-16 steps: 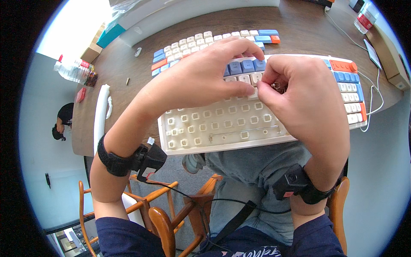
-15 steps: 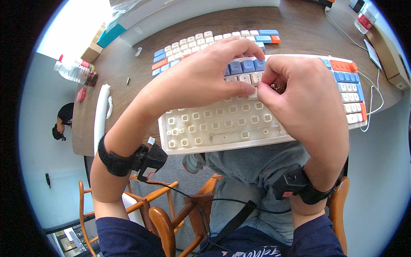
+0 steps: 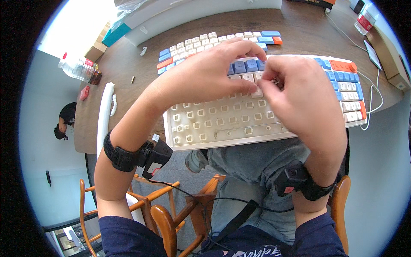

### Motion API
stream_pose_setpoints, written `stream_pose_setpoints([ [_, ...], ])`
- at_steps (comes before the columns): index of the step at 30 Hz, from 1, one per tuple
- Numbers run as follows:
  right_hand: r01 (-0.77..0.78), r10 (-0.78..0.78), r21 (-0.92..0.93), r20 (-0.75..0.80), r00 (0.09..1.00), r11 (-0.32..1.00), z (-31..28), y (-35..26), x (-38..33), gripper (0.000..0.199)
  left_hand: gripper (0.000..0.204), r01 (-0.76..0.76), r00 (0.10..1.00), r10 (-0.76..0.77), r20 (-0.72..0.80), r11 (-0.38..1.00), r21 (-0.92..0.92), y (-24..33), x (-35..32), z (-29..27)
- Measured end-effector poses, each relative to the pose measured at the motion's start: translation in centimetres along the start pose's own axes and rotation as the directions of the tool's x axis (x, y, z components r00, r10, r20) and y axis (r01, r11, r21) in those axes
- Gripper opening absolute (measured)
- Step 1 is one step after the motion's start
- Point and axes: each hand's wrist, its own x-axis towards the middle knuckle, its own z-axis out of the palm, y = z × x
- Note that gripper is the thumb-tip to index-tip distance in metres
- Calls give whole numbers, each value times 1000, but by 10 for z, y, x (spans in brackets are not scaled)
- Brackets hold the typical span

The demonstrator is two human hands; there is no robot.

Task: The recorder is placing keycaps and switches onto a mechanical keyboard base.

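A white-framed keyboard (image 3: pixel 222 143) lies before me, its lower left part showing bare key sockets. Blue and cream keycaps stay on its upper rows. Across its far left part reaches my left hand (image 3: pixel 214 70), thumb and fingers apart. The thumb tip rests by a cream keycap (image 3: pixel 257 93), and the fingertips sit at the far edge. My right hand (image 3: pixel 299 88) is closed in a pinch just beside that thumb. What lies inside the pinch is mostly hidden. Behind the keyboard stand rows of loose cream, blue and orange keycaps (image 3: pixel 200 41), partly covered by my left hand.
Plastic bottles stand at the far left (image 3: pixel 79 70) and far right (image 3: pixel 365 19). A white tube-like strip (image 3: pixel 105 111) lies left of the keyboard. A white cable (image 3: pixel 371 113) curls on the right near a cardboard box (image 3: pixel 391 64). A wooden chair (image 3: pixel 162 227) is below; another person (image 3: pixel 66 122) shows far left.
The view has shifted slightly. My right hand's pinch has turned a little, and the metallic glint seen in it before is now hidden. My left hand stays on the keyboard.
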Motion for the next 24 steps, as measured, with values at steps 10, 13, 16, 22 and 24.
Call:
stream_pose_setpoints([
  [10,-285,191,309,302,934,907,-17,24,5,19,29,-100,991,107,-80,990,97,9,-8,3],
  [13,-363,230,333,377,897,870,-24,24,7,20,24,-78,992,93,-88,983,165,13,-9,5],
  [16,-358,207,340,408,889,869,-22,29,6,18,22,-74,987,103,-124,973,218,18,-10,6],
  [22,-352,257,171,414,874,920,-26,17,3,16,18,-104,968,177,-179,929,355,27,-12,13],
  [24,-367,289,122,413,864,922,-26,16,2,16,17,-77,972,149,-182,932,354,29,-12,15],
])
